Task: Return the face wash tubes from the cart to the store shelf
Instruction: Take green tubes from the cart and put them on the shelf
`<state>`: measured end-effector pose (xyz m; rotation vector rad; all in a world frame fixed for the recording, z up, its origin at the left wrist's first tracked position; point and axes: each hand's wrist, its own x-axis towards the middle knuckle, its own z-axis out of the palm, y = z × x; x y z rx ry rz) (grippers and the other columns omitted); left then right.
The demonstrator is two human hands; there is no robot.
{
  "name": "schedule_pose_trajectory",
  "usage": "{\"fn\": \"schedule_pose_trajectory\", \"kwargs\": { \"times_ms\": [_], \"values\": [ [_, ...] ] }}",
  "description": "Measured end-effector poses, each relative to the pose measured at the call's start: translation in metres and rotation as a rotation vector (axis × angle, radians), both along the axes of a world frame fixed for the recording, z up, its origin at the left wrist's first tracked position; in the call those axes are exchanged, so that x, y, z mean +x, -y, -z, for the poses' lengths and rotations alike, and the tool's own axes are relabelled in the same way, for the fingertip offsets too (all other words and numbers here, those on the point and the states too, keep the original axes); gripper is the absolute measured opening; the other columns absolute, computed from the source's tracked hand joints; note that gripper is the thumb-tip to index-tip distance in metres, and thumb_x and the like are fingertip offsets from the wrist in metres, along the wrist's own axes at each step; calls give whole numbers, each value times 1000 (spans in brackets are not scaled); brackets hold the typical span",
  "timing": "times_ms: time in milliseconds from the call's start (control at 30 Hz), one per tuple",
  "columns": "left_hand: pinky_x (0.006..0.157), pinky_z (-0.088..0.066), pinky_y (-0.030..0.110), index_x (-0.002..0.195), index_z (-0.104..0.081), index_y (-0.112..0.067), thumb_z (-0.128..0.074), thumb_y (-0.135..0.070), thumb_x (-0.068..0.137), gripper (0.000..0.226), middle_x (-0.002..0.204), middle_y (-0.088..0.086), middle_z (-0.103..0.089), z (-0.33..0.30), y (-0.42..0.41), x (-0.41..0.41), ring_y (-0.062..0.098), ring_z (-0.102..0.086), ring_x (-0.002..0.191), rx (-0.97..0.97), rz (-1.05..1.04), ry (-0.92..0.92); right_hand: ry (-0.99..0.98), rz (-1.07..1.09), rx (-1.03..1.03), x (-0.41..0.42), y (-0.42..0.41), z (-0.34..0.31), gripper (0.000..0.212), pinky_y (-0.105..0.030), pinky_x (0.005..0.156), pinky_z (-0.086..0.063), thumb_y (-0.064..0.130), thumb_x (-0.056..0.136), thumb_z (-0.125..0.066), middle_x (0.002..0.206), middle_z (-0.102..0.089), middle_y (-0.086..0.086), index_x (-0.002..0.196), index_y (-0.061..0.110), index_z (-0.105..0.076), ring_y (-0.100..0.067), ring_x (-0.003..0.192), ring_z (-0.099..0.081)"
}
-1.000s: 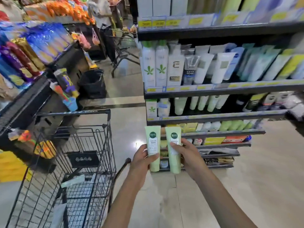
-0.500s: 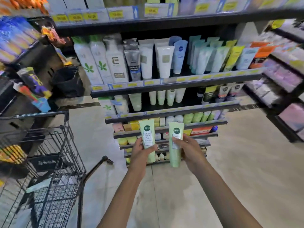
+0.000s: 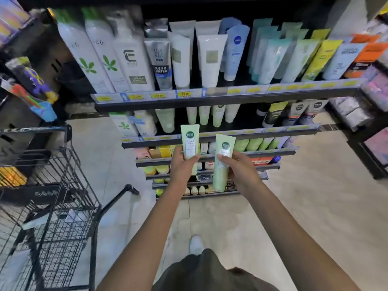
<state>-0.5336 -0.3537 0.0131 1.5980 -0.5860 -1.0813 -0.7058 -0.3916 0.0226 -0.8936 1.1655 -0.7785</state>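
Two green face wash tubes [image 3: 190,141] [image 3: 223,162], one per hands [image 3: 182,166] [image 3: 241,171].

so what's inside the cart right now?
Through the wire of the cart, one pale tube-like item lies in the basket beside a pale, blurry packet. The rest of the basket runs out of frame, so any further contents cannot be seen.

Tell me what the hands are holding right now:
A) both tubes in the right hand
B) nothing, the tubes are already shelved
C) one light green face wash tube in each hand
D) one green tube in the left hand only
C: the left hand grips one light green face wash tube and the right hand grips another, both in front of the store shelf.
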Motion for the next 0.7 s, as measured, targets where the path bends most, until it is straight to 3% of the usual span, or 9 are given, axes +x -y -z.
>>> {"fn": "schedule_pose_trajectory", "kwargs": {
  "times_ms": [200, 333, 567, 700],
  "values": [
    [70, -52, 22, 118, -56, -24, -76, -16, 89, 36, 103, -10, -68, 11, 45, 13, 6, -66, 94, -26, -4, 108, -6, 20, 33, 14, 31, 12, 44, -47, 87, -58, 26, 75, -87, 109, -78, -11, 114, 13, -74, -31, 103, -72],
    [83, -60, 37, 112, -61, -22, -80, -18, 85, 34, 106, -3, -73, 22, 76, 19, 13, -71, 95, -38, -25, 202, -14, 9, 47, 18, 48, 16, 33, -41, 78, -60, 17, 86, -82, 108, -78, -10, 116, 9, -72, -26, 95, -72],
    [74, -56, 27, 111, -62, -15, -77, -17, 87, 29, 99, -5, -71, 25, 125, 21, 7, -68, 87, -58, -87, 330, -68, -19, 64, 24, 84, 26, 46, -53, 91, -59, 26, 75, -86, 106, -79, -10, 117, 14, -71, -35, 105, -73],
    [76, -56, 26, 112, -61, -17, -78, -18, 86, 31, 99, -9, -71, 28, 148, 28, 5, -68, 87, -44, -133, 385, -69, -35, 81, 25, 99, 29, 48, -50, 94, -59, 26, 74, -86, 106, -79, -10, 118, 15, -71, -34, 105, -73]
  ]
}}
